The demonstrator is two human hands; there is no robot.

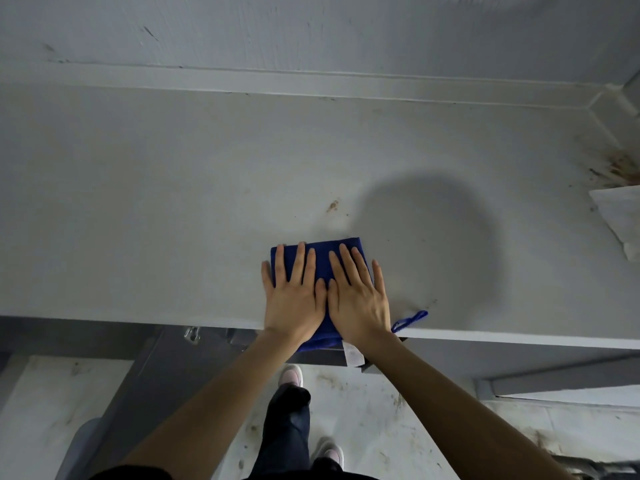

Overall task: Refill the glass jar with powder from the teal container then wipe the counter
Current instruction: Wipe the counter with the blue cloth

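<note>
A folded dark blue cloth (322, 261) lies on the grey counter (173, 202) at its front edge, with part of it hanging over the edge. My left hand (294, 299) and my right hand (356, 296) lie flat on the cloth side by side, fingers spread and pointing away from me. A blue loop (410, 320) of the cloth sticks out to the right of my right hand. Neither the glass jar nor the teal container is in view.
A small brown stain (332, 205) marks the counter just beyond the cloth. Brown stains (620, 168) sit in the far right corner, next to a white slab (620, 216) at the right edge. A wall (311, 29) runs along the back. Below are the floor and my feet.
</note>
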